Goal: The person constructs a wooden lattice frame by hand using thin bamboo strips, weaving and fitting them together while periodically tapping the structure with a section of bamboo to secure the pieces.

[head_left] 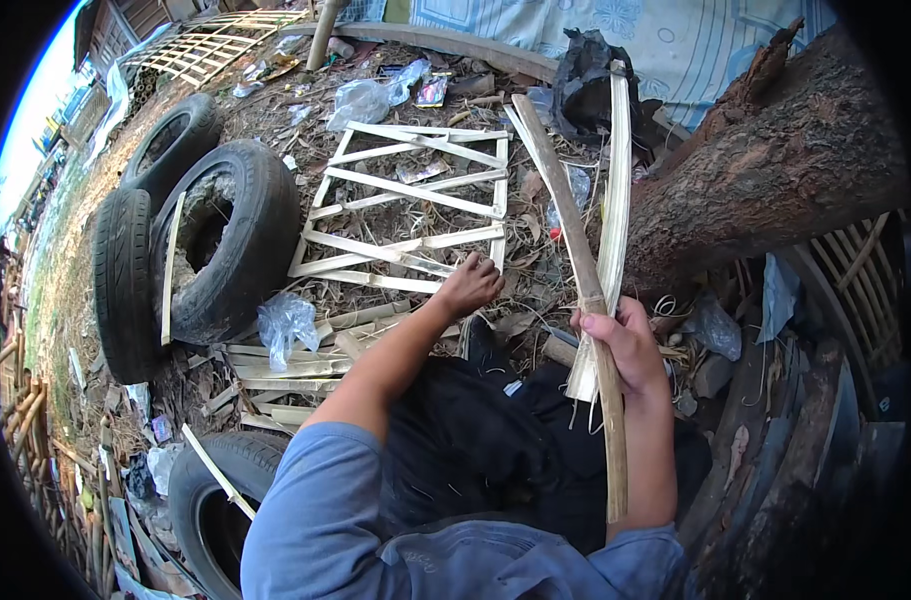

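Observation:
My left hand (472, 285) is closed at the lower right corner of a flat bamboo lattice (415, 192) lying on the ground. From its fingers a thin greyish blade, seemingly a knife (430, 267), points left over the lattice's lower slats; the handle is hidden in the grip. My right hand (625, 345) is wrapped round a long brownish bamboo stick (567, 205) and pale split bamboo strips (616, 190). These stand up from the fist, and the brown stick's lower end runs down along my forearm. The lattice has pale side pieces with slats crossing in a zigzag.
Old tyres (275, 220) stand at the left, another tyre (190, 490) lower down. Loose bamboo strips (285, 370) lie beside my left forearm, near a clear plastic bag (287, 325). A thick tree trunk (765, 190) leans at the right, beside a black bag (580, 95).

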`<state>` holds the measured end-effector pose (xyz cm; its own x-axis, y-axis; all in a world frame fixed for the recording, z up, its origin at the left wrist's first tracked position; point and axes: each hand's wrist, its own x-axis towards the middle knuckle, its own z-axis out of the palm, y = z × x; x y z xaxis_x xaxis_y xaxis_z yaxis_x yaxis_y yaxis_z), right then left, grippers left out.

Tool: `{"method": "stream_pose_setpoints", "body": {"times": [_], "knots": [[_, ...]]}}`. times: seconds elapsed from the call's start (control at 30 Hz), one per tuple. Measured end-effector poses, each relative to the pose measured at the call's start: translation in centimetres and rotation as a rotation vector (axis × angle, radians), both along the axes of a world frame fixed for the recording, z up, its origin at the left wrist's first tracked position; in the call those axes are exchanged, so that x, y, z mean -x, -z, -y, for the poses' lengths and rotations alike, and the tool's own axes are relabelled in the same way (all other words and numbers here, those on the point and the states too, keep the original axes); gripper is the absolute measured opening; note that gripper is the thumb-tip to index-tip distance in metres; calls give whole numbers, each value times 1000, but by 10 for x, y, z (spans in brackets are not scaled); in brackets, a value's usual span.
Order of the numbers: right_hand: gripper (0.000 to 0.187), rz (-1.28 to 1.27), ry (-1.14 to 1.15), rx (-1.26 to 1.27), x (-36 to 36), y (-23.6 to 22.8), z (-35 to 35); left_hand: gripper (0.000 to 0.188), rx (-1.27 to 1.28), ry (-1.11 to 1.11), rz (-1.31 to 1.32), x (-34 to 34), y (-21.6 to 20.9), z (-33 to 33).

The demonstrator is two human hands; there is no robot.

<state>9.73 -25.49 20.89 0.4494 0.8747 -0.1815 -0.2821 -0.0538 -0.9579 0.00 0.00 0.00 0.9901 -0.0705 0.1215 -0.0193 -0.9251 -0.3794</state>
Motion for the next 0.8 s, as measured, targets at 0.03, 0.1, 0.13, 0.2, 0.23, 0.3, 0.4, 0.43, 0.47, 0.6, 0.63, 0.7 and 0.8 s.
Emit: {"method": "stream_pose_setpoints", "body": {"times": [0.03, 0.1, 0.13, 0.2, 0.23, 0.3, 0.4, 0.43, 0.47, 0.6, 0.63, 0.7, 0.8], "knots": [[28, 25, 15, -12, 1, 3, -3, 19, -56, 6, 42, -3, 1, -13], [27, 37, 31, 96, 3, -13, 47, 16, -44, 11, 27, 2, 5, 43], [27, 50, 54, 63, 9, -15, 44, 15, -75, 55, 29, -2, -2, 33], [28, 81, 92, 50, 15, -10, 46, 14, -74, 71, 13, -11, -9, 21], [28, 85, 85, 48, 15, -6, 47, 14, -75, 63, 16, -16, -10, 15], [29, 108, 170, 68, 14, -2, 50, 14, -34, -60, 135, -28, -13, 6], [29, 108, 148, 124, 11, 7, 54, 15, -64, -6, 98, -28, 7, 15], [27, 129, 126, 123, 9, 10, 51, 16, -98, 23, 70, -26, 23, 16], [25, 115, 107, 117, 9, 10, 47, 17, -127, 51, 53, -21, 41, 15], [22, 94, 131, 127, 8, 14, 54, 12, 27, -24, -133, -24, 38, 24], [22, 86, 130, 132, 9, 16, 52, 14, 80, -47, -159, -19, 42, 19], [23, 105, 100, 128, 15, 18, 47, 21, 221, -188, -98, -4, 38, 17], [22, 121, 19, 80, 24, 25, 37, 62, 417, -372, -148, 16, -13, 16]]}}
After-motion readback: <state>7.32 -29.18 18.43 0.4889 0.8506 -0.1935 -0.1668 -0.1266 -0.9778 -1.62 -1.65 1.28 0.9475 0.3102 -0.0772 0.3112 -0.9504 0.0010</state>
